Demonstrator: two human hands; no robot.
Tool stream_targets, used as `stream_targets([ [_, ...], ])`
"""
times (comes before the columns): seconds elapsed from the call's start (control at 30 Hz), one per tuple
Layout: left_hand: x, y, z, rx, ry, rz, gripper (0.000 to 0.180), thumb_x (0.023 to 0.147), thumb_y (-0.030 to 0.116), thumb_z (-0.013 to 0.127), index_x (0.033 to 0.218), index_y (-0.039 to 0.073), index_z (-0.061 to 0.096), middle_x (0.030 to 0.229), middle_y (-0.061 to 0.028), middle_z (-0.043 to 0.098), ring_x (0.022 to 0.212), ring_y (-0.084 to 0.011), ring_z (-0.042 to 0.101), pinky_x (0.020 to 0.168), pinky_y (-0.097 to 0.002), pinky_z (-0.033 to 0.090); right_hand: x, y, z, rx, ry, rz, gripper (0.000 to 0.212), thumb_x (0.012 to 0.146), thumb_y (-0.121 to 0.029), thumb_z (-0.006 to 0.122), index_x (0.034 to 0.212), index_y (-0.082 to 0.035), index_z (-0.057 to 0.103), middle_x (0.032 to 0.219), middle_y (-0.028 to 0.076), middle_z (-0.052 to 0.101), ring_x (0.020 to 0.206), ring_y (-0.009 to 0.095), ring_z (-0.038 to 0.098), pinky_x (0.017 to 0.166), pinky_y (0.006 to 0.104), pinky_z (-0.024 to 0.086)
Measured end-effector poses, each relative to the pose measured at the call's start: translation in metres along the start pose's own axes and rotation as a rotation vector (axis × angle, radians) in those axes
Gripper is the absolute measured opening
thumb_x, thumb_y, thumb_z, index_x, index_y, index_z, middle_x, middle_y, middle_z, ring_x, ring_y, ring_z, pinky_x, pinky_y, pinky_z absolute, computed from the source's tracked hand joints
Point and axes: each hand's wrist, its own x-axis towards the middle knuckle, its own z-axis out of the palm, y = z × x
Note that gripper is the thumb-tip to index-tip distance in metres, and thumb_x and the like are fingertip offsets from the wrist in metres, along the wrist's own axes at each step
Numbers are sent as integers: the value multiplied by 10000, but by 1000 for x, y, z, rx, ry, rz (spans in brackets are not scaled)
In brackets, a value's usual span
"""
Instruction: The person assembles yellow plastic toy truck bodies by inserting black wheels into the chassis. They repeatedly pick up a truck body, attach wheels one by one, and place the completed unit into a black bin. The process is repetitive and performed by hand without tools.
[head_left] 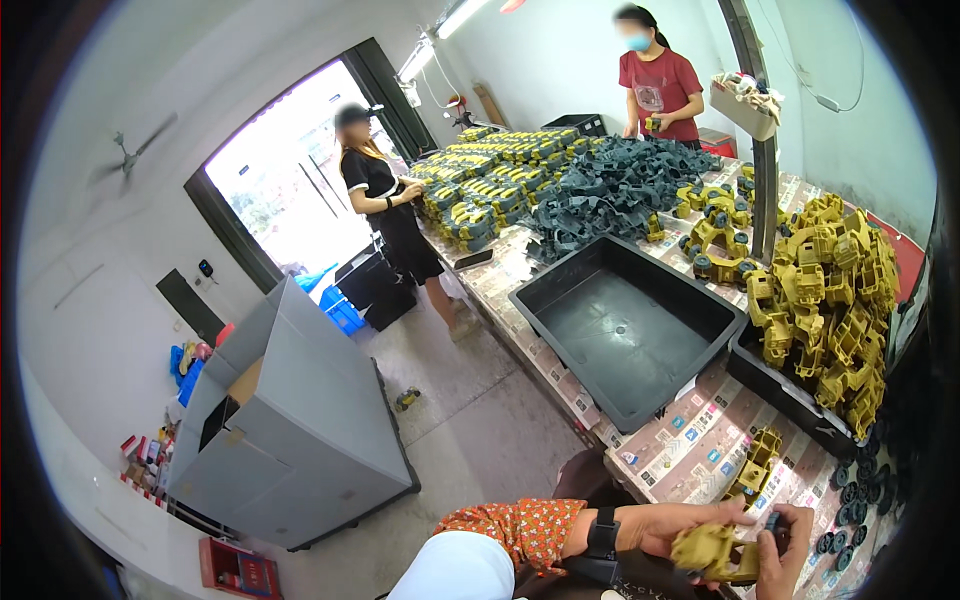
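Note:
My left hand (668,522) reaches in from the lower edge, closed on a yellow plastic toy vehicle body (708,550) held over the table's near edge. At the body's right side, my right hand (787,552) pinches a small dark wheel (774,523) between thumb and fingers. Whether the wheel touches the body is hard to make out. Just beyond my hands, another yellow vehicle body (758,462) lies on the table. Loose black wheels (852,492) are scattered to the right of my right hand.
A black tray (620,330) sits on the patterned table (655,465). Yellow bodies (825,290) overfill a black crate at right, near a post (762,190). Dark parts (620,185) and assembled toys (480,180) lie farther off. Two people stand there. A grey bin (300,420) stands left.

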Motion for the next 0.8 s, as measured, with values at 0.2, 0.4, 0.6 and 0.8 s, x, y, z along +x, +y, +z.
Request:
stream_targets([
  [0.2,-7,7,3,14,-70,267,821,991,679,531,1608,196,286,1246,-53,589,986,-166,670,668,-262,563,-13,29,22,174,237,203,303,1036,-152,655,1269,33,598,1184,127,632,1026,203,600,899,337,500],
  [0.4,16,-8,-9,523,321,400,862,1022,552,602,1633,99,197,1470,-99,475,1258,-176,508,1026,-311,433,-16,-19,39,99,122,193,322,1025,-134,662,1300,22,600,1186,130,629,1053,206,603,918,325,497],
  [0.6,4,3,-3,375,325,358,734,1032,465,632,1553,28,356,1371,-62,565,1277,-162,530,1075,-312,433,-21,-15,32,378,-38,235,408,998,-60,674,1387,-9,561,1238,102,637,1077,184,631,925,307,521],
  [0.8,3,11,-2,239,291,430,527,1027,386,635,1348,-22,542,1132,-143,713,1083,-258,696,898,-391,598,-3,-14,18,703,2,361,398,938,43,630,1320,52,519,1149,135,673,1038,204,696,908,318,558],
])
